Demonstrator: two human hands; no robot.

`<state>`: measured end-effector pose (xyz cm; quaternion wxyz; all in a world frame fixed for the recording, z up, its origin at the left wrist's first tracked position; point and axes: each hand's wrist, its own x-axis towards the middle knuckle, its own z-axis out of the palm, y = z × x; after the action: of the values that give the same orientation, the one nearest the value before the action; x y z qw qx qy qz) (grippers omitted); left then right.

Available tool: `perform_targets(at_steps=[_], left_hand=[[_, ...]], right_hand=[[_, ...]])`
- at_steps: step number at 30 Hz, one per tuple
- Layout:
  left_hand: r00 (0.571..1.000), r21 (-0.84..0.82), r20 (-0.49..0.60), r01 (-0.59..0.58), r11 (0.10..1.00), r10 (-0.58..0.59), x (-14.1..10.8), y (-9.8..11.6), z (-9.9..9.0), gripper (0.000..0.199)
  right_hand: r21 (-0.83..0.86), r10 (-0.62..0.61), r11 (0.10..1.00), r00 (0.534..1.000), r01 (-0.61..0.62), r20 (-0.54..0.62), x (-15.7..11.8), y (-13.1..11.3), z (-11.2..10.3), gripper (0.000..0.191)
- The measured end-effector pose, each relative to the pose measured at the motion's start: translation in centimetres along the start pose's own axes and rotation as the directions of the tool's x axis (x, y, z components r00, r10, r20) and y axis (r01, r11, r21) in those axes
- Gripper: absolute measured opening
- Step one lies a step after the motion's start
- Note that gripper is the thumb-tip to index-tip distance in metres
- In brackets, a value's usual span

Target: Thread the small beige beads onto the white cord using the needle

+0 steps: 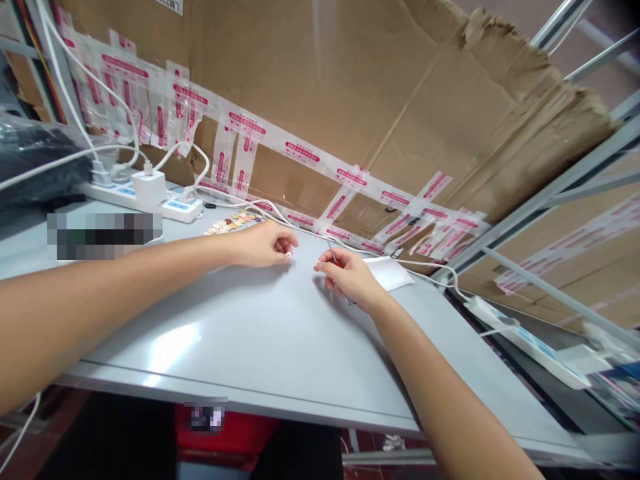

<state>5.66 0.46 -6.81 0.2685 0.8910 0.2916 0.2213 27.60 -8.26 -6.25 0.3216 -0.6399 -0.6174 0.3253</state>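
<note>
My left hand (265, 244) hovers over the grey table with thumb and forefinger pinched on a small white piece (289, 255). To its right, my right hand (353, 275) is closed around a thin tool (334, 255) with a slim metal shaft and some red. Its exact kind is hidden by my fingers. A small reddish and white bit (317, 266) shows at my right fingertips. Beyond my left wrist lie several small button-like pieces (223, 227), some cream, others yellow, brown or purple. A white sheet or packet (391, 272) lies just behind my right hand.
A white power strip (183, 208) with plugs and cables stands at the table's back left. Taped cardboard (320, 100) rises along the back edge. Another power strip (530, 343) lies at the right. A blurred-out object (105, 237) is near my left forearm.
</note>
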Motion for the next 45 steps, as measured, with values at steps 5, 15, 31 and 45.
perform_targets(at_steps=[5,15,31,45], left_hand=[[1.000,-0.019,-0.002,0.001,1.000,-0.001,-0.1,0.1,0.2,0.034],[0.998,-0.186,0.018,0.056,0.981,-0.053,0.2,-0.2,0.8,0.030],[0.999,-0.444,0.018,0.051,0.895,-0.048,0.1,0.8,0.8,0.028],[0.998,-0.442,0.053,-0.006,0.897,0.033,-0.1,0.8,0.9,0.028]], right_hand=[[0.110,-0.008,0.994,0.999,0.012,-0.041,0.3,0.2,-0.1,0.014],[0.196,-0.043,0.979,0.999,0.048,-0.030,-0.2,-0.6,0.1,0.012],[0.130,-0.128,0.983,0.992,0.128,-0.013,-0.8,-1.1,0.6,0.024],[0.088,-0.236,0.967,0.971,0.239,-0.044,-0.5,-0.8,0.6,0.031]])
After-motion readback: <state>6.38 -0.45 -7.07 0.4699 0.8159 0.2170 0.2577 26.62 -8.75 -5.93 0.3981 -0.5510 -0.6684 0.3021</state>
